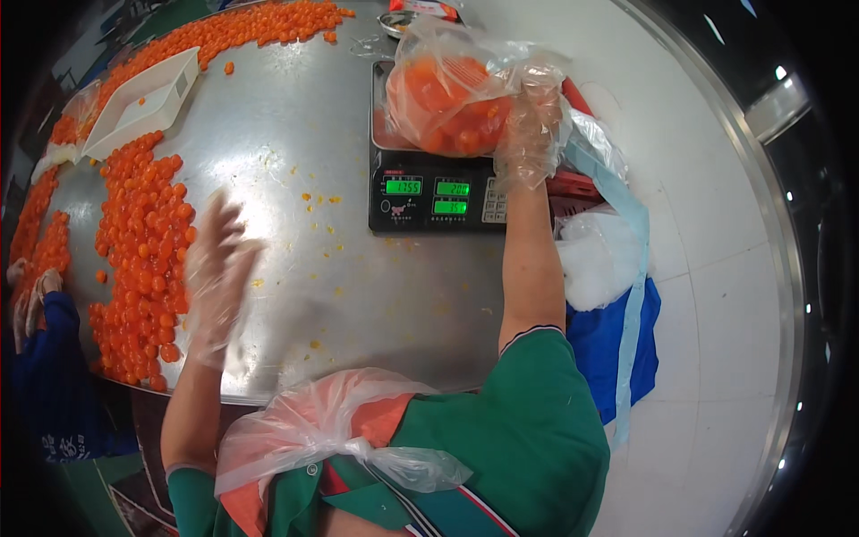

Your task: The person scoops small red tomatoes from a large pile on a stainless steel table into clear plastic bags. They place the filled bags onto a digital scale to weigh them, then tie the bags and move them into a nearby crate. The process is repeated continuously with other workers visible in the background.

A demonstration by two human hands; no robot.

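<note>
We log both bare hands as wearing clear plastic gloves. We see the right hand [530, 125] closed around the gathered neck of a clear bag [438, 89] filled with orange balls; the plastic partly hides the fingertips. The bag sits at the pan of a black scale [420, 215] by the right edge of the metal table [358, 304], toward its far right corner; we can't tell how much of its weight the hand bears. We mark the left hand [219, 277] as open and holding nothing, fingers apart and slightly blurred, over the table just beside a large pile of orange balls [143, 251]. That pile runs along the left part of the surface down to the near edge. Beyond it we note a white tray [159, 100], then a long band of orange balls [233, 31] along the far edge, and a metal bowl [392, 24] near the far right corner. Yellow crumbs [314, 345] dot the middle. At the left edge we see a co-worker's hands [36, 295] at more balls. Past the right edge, we have a white bag [595, 259] above blue cloth [617, 358].
</note>
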